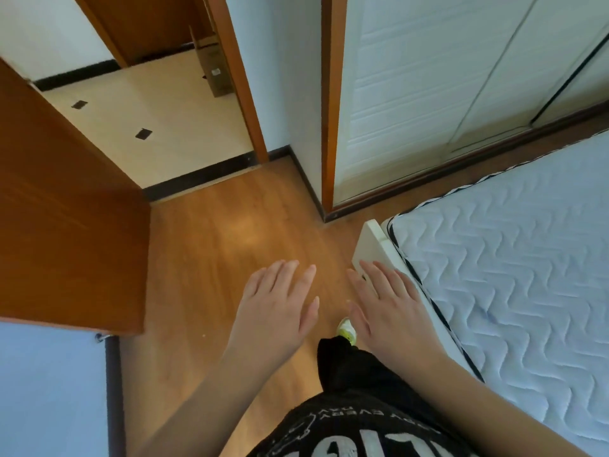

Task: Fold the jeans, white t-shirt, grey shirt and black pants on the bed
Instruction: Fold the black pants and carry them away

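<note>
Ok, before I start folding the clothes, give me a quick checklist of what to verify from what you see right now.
1. Left hand free: ok, fingers straight, holding nothing.
2. Right hand free: ok, open, palm down, holding nothing.
3. Bed within reach: ok, the bare quilted mattress lies just to the right.
4. Clothes located: not ok, no jeans, t-shirt, grey shirt or black pants show on the visible part of the mattress.
5. Facing the work area: not ok, the view points at the wooden floor and open doorway, not the bed.
6. Rest of the bed: cannot tell, it runs out of frame.
</note>
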A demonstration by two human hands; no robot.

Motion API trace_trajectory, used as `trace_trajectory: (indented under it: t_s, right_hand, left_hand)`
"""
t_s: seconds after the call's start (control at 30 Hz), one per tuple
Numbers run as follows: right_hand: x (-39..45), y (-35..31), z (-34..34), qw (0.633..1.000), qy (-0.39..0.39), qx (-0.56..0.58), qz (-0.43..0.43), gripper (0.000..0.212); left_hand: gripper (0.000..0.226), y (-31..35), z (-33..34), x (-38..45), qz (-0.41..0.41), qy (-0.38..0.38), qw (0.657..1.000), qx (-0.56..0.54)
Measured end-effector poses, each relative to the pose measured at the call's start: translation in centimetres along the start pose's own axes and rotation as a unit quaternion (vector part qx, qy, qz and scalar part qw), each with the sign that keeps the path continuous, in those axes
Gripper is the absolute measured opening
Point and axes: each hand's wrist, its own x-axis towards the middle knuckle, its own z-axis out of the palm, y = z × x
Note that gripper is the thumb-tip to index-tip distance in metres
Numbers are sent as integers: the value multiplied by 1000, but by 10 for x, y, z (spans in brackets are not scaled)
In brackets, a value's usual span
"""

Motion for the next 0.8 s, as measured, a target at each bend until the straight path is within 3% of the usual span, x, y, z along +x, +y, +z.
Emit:
trace_trajectory:
  t_s: [0.33,0.5,0.8]
  right_hand:
    - [150,82,-21,998,-10,2,54,49]
    - [196,110,-26,991,-20,33,124,56]
    - [290,145,-19,985,-36,12,166,52]
  left_hand:
    - [53,-17,-28,189,101,-35,993,56]
    - [55,-19,-33,267,111,-53,991,52]
    - [51,-50,-25,404,183,-49,982,25]
